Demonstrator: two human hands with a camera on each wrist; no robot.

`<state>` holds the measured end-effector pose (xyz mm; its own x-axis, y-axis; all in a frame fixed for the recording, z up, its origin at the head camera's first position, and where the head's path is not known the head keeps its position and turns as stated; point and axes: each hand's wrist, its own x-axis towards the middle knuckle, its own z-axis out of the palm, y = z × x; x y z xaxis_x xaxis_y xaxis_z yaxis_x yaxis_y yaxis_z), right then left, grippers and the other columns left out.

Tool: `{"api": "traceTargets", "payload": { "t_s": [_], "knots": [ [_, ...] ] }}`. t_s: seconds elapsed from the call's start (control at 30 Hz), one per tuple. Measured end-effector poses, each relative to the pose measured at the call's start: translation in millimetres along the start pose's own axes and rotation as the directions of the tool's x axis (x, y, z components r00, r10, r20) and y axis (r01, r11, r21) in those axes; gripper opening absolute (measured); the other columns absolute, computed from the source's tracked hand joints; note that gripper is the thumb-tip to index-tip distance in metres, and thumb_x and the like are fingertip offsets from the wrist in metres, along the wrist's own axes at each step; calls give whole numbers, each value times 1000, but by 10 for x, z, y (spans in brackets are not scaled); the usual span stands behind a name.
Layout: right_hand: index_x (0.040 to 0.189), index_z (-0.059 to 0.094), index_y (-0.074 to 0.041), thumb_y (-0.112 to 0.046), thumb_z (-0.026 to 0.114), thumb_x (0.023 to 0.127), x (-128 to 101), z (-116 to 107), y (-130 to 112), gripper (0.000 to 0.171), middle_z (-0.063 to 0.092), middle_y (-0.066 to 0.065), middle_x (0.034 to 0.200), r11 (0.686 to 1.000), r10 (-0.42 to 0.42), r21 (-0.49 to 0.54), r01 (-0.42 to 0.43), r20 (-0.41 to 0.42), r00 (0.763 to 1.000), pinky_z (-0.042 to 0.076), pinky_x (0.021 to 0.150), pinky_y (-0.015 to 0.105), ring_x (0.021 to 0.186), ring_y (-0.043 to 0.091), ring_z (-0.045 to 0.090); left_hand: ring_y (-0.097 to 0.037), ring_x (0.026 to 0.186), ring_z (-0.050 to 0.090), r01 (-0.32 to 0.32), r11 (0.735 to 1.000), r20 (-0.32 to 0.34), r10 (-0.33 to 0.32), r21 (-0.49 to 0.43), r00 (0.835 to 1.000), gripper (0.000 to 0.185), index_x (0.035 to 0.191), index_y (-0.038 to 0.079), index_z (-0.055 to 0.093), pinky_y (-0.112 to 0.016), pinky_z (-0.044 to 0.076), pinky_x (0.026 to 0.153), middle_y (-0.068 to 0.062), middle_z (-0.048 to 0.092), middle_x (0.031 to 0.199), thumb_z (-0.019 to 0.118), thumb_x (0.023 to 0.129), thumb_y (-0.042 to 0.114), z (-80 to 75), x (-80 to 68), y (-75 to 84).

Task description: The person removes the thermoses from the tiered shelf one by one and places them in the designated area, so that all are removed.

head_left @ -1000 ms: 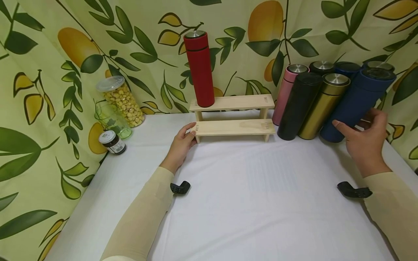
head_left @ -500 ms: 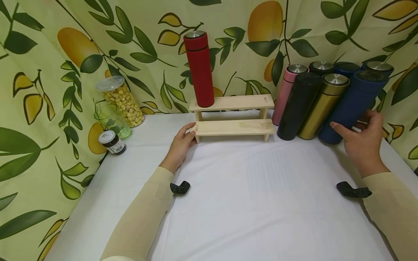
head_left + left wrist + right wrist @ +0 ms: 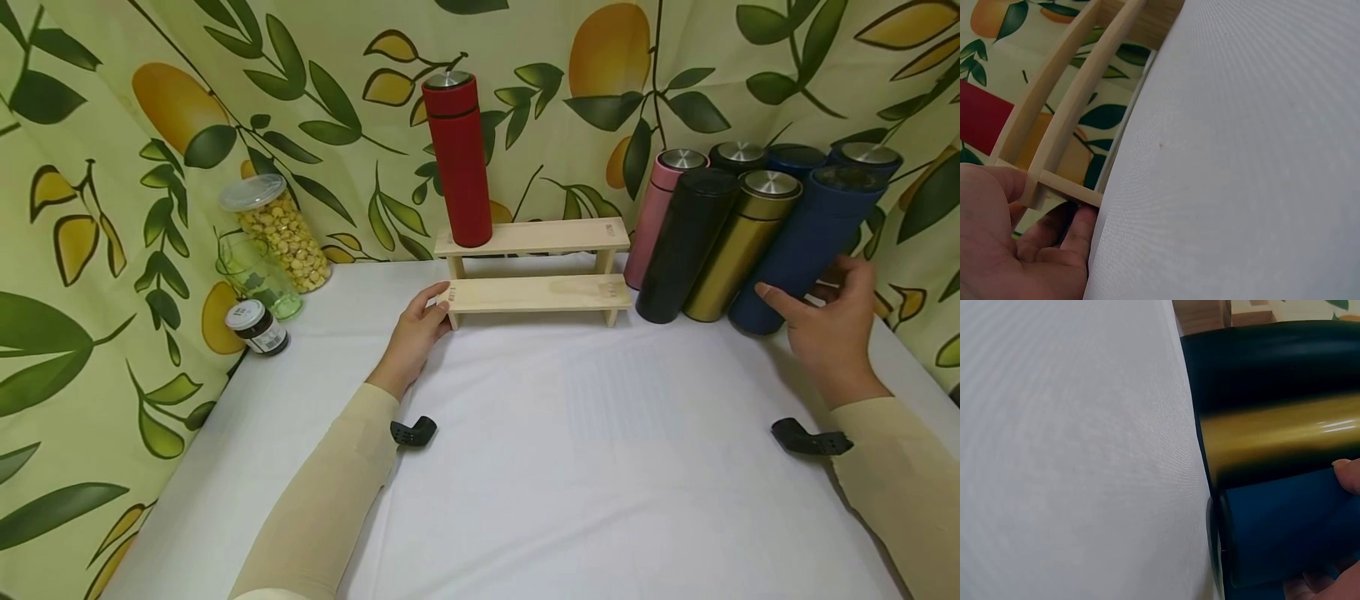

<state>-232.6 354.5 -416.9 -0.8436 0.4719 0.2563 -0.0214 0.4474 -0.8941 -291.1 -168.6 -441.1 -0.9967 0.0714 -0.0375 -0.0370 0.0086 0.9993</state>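
Note:
My left hand point(image 3: 414, 335) holds the left end of a two-tier wooden step shelf point(image 3: 536, 295); in the left wrist view its thumb lies against the end of the wood point(image 3: 1063, 134), with the fingers beneath. A red thermos point(image 3: 459, 167) stands upright on the upper tier's left side. At the right, my right hand point(image 3: 836, 325) grips the lower part of a blue thermos point(image 3: 798, 258), thumb in front and fingers partly hidden behind. In the right wrist view the blue thermos point(image 3: 1291, 528) sits beside a gold one point(image 3: 1266, 440).
Left of the blue thermos stand gold point(image 3: 738, 258), black point(image 3: 682, 250) and pink point(image 3: 652, 221) thermoses, with several more behind. At the left are a tub of yellow snacks point(image 3: 281, 237), a green glass jug point(image 3: 262, 283) and a small dark jar point(image 3: 262, 333). Patterned cloth backs the white table.
The blue thermos in my right hand has shifted a little left and toward me, closer to the gold one. My left hand and the shelf have stayed still.

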Motion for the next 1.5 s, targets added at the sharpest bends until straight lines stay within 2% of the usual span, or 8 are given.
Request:
{"api": "traceTargets", "payload": {
  "t_s": [0.23,1.07,1.3,1.5],
  "knots": [
    [165,29,-22,-25,80,101,-8,10,-4,82,39,-18,142,999,33,-12,-33,11,999,44,109,26,123,0,44,-30,139,58,6,1000,-1,-6,-3,1000,45,163,16,51,-35,52,110,-23,48,160,52,118,15,2,-9,-6],
    [166,28,-21,-26,79,101,-10,6,8,83,39,-17,144,1000,15,-19,-15,19,1000,44,109,26,122,0,44,-31,141,57,-1,1000,4,1,1,1000,45,162,17,51,-33,51,111,-24,47,161,52,118,15,1,-18,9],
    [165,29,-19,-23,79,101,-11,11,16,81,38,-19,140,1000,6,-23,-6,10,1000,41,108,25,119,-2,43,-30,140,57,0,1000,4,0,1,1000,45,163,17,51,-34,52,110,-23,48,160,52,118,16,5,-21,24],
    [166,26,-18,-24,79,102,-9,17,24,83,38,-17,143,999,7,-32,-7,23,1000,40,110,24,121,-1,43,-31,140,57,3,1000,6,-3,6,1000,45,163,17,51,-34,52,110,-24,48,160,52,118,15,-2,-20,14]
  ]
}}
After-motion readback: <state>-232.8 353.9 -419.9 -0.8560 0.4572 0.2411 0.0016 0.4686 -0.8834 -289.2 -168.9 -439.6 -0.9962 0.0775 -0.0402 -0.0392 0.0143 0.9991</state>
